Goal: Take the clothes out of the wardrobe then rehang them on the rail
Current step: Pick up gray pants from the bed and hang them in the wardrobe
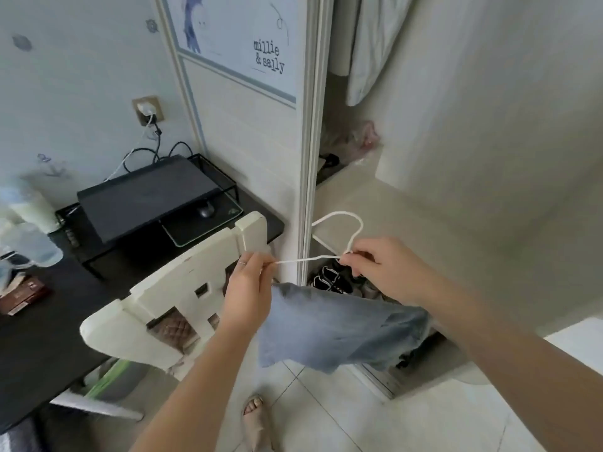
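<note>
Both hands, left hand [249, 282] and right hand [375, 265], pinch a white hanger [339, 233] lying level left-to-right, hook pointing away toward the wardrobe [424, 158], blue garment [339, 327] draped beneath.

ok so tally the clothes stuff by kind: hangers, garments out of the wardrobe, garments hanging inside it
white hanger, held by the left hand and right hand: 1
blue denim garment, outside the wardrobe: 1
pale garment, hanging inside: 1
total: 3

Head-worn view, forward and down (close)
</note>
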